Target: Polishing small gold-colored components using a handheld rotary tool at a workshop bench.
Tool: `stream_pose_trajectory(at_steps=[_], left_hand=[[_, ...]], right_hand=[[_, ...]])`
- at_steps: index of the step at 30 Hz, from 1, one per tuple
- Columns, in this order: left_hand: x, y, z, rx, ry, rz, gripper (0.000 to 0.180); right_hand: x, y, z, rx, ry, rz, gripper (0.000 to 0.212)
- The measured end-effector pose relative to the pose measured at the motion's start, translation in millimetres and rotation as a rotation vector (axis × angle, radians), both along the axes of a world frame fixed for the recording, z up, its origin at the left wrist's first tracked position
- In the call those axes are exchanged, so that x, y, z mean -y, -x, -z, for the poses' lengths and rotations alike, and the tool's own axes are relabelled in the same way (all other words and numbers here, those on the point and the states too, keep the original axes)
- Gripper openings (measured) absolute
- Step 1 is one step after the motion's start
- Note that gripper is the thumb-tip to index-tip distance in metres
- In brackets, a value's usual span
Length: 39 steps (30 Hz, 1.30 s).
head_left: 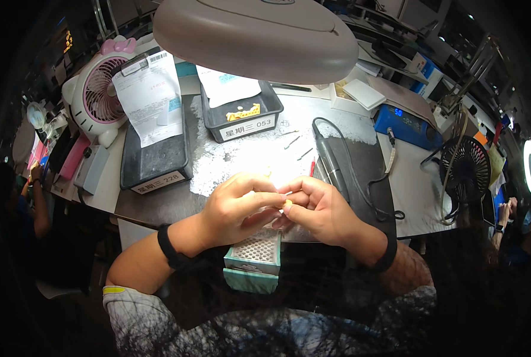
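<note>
My left hand (234, 208) and my right hand (326, 215) meet over the near edge of the bench, fingertips almost together. Between the right thumb and fingers is a small yellow piece (287, 203), mostly covered, so its exact kind does not show. The left fingers are curled against the same spot, and whether they also grip the piece is hard to see. Below the hands juts a pale green box with a perforated white top (258, 250). Beyond them, a black tray (241, 132) holds a yellow toothed piece like a dental model (243, 112) and a paper.
A large lamp head (253, 41) hangs over the bench. On the right lie a corded handpiece (332, 157), a blue control box (405, 127) and a black fan (465, 163). A second black tray with papers (158, 157) and a pink-white fan (102, 89) stand left. Other people sit at both sides.
</note>
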<state>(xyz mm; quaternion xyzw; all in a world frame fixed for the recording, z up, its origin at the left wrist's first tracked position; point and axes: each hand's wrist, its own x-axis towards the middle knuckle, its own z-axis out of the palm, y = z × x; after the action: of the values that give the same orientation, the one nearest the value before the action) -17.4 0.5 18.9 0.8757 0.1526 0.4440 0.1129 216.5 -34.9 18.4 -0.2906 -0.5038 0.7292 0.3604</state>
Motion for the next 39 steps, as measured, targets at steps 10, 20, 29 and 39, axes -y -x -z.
stream_pose_trajectory(at_steps=[10,20,29,39], left_hand=[[-4,5,4,-0.005,0.041,-0.002,0.033],[-2,2,1,0.049,0.101,0.002,0.029],[-2,3,4,0.053,0.169,0.005,0.026],[-2,5,9,0.069,0.391,0.000,0.015]], right_hand=[[9,8,-1,0.112,-0.249,0.210,0.033],[7,6,-3,0.430,-0.834,0.405,0.015],[9,4,-5,0.455,-0.853,0.386,0.018],[7,6,-2,0.426,-0.845,0.407,0.032]])
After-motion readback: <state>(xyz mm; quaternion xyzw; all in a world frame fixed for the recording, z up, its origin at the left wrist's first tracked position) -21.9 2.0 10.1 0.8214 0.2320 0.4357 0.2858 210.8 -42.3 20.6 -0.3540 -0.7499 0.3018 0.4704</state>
